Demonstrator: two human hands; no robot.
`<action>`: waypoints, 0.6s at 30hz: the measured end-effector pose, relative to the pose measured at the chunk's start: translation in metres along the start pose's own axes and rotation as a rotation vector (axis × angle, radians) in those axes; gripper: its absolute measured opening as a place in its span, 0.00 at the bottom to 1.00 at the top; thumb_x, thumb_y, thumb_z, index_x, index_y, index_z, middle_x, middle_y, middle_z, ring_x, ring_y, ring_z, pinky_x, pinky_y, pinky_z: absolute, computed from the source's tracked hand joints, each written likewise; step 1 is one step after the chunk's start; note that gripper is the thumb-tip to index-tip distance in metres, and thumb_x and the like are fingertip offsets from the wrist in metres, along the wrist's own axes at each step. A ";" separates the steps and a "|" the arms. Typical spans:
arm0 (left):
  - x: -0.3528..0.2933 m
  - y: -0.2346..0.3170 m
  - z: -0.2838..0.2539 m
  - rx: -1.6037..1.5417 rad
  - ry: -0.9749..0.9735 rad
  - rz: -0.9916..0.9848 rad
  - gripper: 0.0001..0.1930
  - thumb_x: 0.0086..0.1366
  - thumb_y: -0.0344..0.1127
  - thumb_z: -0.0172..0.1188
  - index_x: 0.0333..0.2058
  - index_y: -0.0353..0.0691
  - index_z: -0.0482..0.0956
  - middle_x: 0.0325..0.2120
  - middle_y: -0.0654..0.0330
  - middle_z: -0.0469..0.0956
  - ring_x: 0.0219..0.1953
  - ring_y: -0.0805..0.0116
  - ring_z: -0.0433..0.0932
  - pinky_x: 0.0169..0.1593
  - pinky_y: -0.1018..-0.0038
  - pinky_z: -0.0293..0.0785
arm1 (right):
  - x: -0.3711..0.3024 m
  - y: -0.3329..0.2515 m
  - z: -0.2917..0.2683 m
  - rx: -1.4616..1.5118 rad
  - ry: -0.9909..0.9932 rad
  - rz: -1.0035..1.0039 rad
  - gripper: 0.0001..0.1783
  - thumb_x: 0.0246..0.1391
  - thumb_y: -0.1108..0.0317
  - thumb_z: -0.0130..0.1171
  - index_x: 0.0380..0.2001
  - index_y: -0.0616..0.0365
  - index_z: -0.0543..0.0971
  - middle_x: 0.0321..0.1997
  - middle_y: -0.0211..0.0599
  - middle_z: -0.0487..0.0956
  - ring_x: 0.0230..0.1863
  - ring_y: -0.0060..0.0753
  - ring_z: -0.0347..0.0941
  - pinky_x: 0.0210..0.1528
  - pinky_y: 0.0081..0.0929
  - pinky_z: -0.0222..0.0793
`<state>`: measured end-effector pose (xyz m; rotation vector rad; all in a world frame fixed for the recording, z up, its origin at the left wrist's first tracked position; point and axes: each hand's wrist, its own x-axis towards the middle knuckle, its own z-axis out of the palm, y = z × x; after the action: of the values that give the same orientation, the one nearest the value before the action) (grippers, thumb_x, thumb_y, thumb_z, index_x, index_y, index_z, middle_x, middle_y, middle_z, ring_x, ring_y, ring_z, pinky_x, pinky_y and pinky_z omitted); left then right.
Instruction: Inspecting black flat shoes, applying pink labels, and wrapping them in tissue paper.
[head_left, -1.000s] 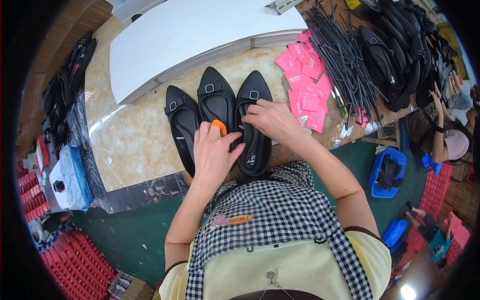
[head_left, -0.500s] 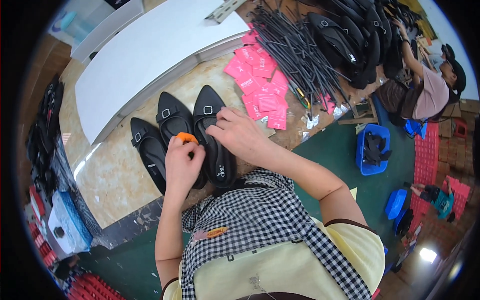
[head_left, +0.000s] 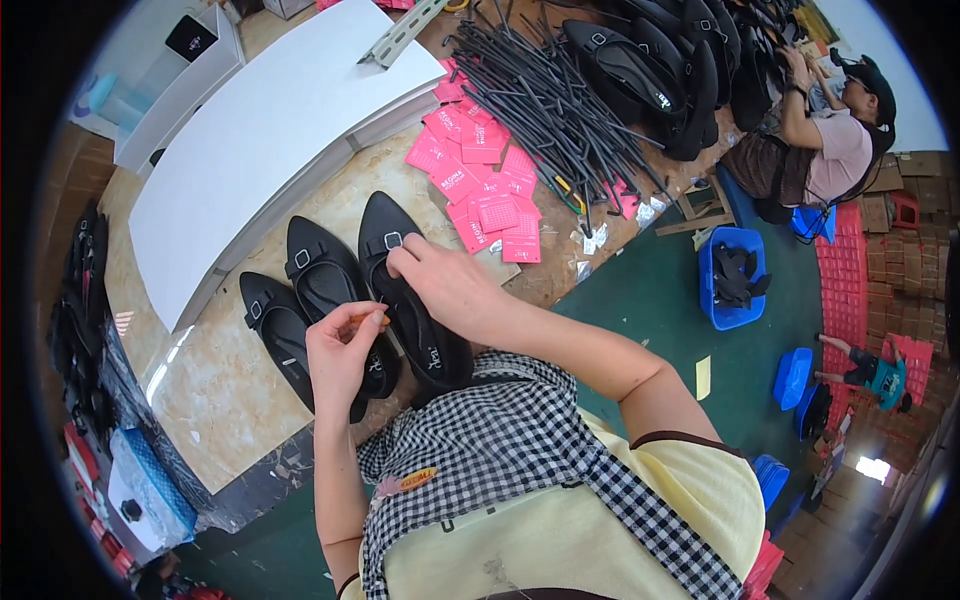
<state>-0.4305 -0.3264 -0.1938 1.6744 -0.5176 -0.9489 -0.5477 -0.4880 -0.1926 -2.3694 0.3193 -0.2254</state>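
A black pointed flat shoe with a square silver buckle (head_left: 430,340) lies toe away at the table's near edge. Across its opening reaches my right hand (head_left: 455,290), fingers bent and closed on the strap edge beside the buckle; the fingertips are partly hidden. My left hand (head_left: 340,350) is beside the shoe's left side, thumb and forefinger pinched at a small orange thing (head_left: 384,320), mostly covered, whose kind I cannot make out. To the left lie two more black buckled shoes, a middle one (head_left: 322,268) and an outer one (head_left: 275,325). My left wrist passes over their heel area.
A white raised board (head_left: 270,130) stands behind the shoes. Pink cards (head_left: 480,185) and a heap of black sticks (head_left: 550,110) lie to the right, with more black shoes (head_left: 625,75) beyond. A co-worker (head_left: 830,145) works at the far right. A blue bin (head_left: 708,290) stands on the floor.
The view has shifted, with table and shoes appearing further left and lower. The orange thing at my left fingers shows less now. My right hand stays by the buckle.
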 end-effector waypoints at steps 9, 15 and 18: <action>-0.002 -0.004 -0.005 0.060 0.148 0.056 0.07 0.62 0.25 0.61 0.38 0.32 0.83 0.29 0.61 0.83 0.33 0.76 0.81 0.39 0.81 0.75 | -0.003 0.006 -0.026 0.556 -0.526 0.000 0.20 0.57 0.60 0.60 0.49 0.59 0.76 0.40 0.40 0.79 0.45 0.40 0.77 0.49 0.31 0.71; -0.002 -0.003 0.002 0.097 0.142 0.041 0.06 0.62 0.28 0.63 0.36 0.32 0.84 0.26 0.61 0.83 0.28 0.78 0.79 0.36 0.83 0.73 | -0.005 0.019 0.008 0.861 -0.172 0.198 0.12 0.56 0.72 0.61 0.43 0.64 0.82 0.36 0.39 0.84 0.37 0.24 0.79 0.41 0.23 0.75; -0.003 -0.004 0.004 0.159 0.133 0.049 0.06 0.61 0.29 0.63 0.34 0.32 0.83 0.24 0.62 0.81 0.26 0.79 0.77 0.34 0.82 0.71 | -0.001 0.017 0.014 0.955 -0.126 0.314 0.09 0.56 0.74 0.61 0.39 0.66 0.83 0.35 0.37 0.84 0.36 0.19 0.78 0.41 0.21 0.75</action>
<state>-0.4358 -0.3255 -0.1966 1.8450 -0.5538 -0.7709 -0.5481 -0.4908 -0.2141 -1.3634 0.4031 -0.0506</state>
